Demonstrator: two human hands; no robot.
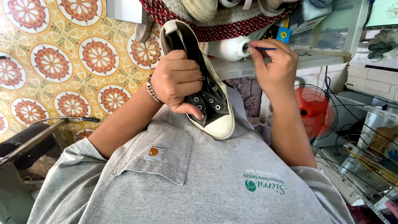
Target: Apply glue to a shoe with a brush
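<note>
head view: brush (262, 48) tip hidden (inside bottle (227, 48))

The shoe (207, 95) is black with a cream toe cap and sole. The shirt (199, 178) is grey; the fan (316, 111) is red. The floor (62, 62) is yellow with red-and-white flower circles.

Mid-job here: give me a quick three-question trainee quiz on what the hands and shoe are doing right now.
1. True or false: the left hand grips the black sneaker.
2. What does the right hand pinch? A) thin brush B) scissors C) lace
3. Where does the brush tip go?

Key: 1 true. 2 A. 3 Into the mouth of the white bottle on the shelf.
</note>
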